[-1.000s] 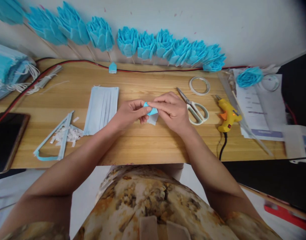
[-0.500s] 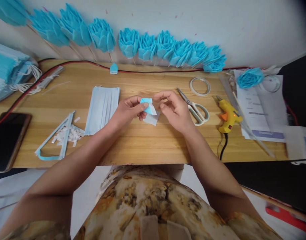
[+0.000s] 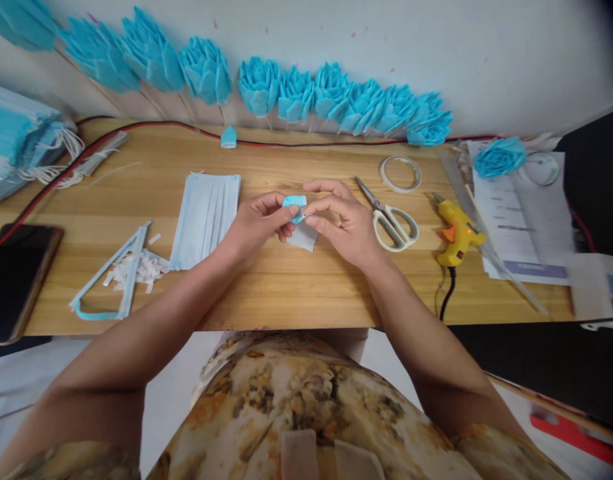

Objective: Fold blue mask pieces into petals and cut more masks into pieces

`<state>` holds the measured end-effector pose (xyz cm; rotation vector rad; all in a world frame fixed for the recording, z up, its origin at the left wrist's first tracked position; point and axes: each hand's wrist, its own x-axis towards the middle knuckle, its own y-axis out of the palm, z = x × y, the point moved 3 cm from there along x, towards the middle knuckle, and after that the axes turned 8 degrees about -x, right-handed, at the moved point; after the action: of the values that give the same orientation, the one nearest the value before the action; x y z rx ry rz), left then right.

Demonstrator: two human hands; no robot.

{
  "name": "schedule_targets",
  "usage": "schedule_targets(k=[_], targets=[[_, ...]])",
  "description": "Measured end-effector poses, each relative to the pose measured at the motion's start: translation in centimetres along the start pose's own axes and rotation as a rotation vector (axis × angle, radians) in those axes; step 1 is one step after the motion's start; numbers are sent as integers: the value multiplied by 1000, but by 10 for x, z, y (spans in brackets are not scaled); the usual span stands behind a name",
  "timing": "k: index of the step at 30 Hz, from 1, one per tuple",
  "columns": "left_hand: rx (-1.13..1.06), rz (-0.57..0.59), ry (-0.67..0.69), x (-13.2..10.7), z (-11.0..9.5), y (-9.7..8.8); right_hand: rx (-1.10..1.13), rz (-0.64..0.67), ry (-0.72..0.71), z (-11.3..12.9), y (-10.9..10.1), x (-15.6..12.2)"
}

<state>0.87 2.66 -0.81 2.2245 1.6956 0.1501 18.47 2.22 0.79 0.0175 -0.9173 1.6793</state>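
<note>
Between my hands is a small piece of blue mask fabric (image 3: 295, 201), partly folded. My left hand (image 3: 261, 219) pinches its left side between thumb and fingers. From the other side, the thumb and index finger of my right hand (image 3: 343, 217) close on the fabric's lower right edge, while the other fingers are lifted. A pale fabric piece (image 3: 302, 237) shows just below my fingers; whether it touches the held piece is unclear. A flat pale-blue face mask (image 3: 206, 217) lies left of my left hand. White-handled scissors (image 3: 391, 223) rest right of my right hand.
Blue fabric flowers (image 3: 259, 87) on sticks line the wall. A small folded blue piece (image 3: 229, 137) lies near the cable. On the right are a tape roll (image 3: 400, 174) and a yellow glue gun (image 3: 456, 230). Cut strips (image 3: 136, 270) and a phone (image 3: 19, 280) lie left.
My right hand has moved slightly left and now pinches the fabric's lower right corner. That corner, loose before, is folded in. My left hand keeps its grip.
</note>
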Motion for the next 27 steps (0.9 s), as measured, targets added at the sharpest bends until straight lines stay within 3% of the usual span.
schedule_targets(k=[14, 27], targets=[[133, 9, 87, 0, -3, 2, 393, 16, 366, -9, 14, -3], [140, 24, 75, -3, -6, 4, 445, 38, 383, -9, 14, -3]])
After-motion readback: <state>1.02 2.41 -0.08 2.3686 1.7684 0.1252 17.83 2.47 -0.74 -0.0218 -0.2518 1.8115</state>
